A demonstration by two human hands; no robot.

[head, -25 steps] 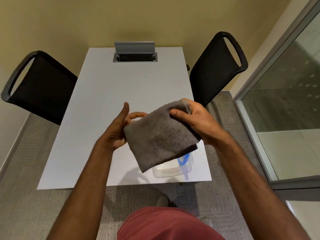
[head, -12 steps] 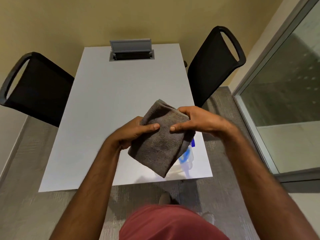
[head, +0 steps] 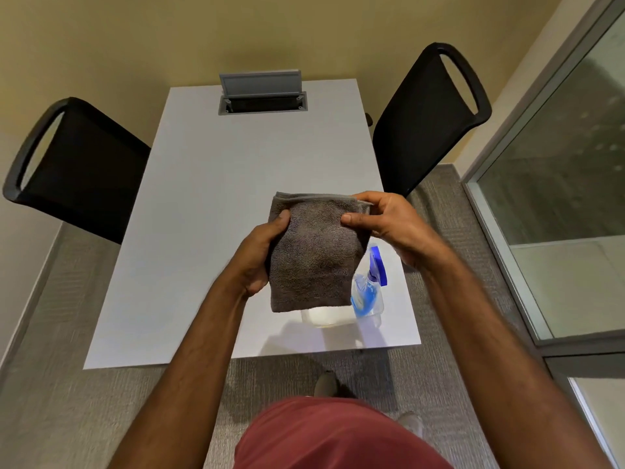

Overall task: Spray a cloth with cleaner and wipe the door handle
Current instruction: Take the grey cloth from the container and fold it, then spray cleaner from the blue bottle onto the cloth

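Grey cloth (head: pixel 314 252), folded, is held up over the white table (head: pixel 209 204). Its left edge is gripped by the left hand (head: pixel 257 255), its top right corner pinched by the right hand (head: pixel 389 221). Below it, the spray bottle (head: pixel 368 286) is seen on the table.

Plain grey folded terry cloth (head: pixel 313 252), clear plastic spray bottle with blue trigger (head: pixel 368 289), white rectangular table (head: pixel 209 204), 2 black mesh chairs (head: pixel 426 116).

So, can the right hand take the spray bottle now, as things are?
Probably not yet: the right hand pinches the grey cloth. The spray bottle stands just below, unobstructed, so releasing first should suffice.
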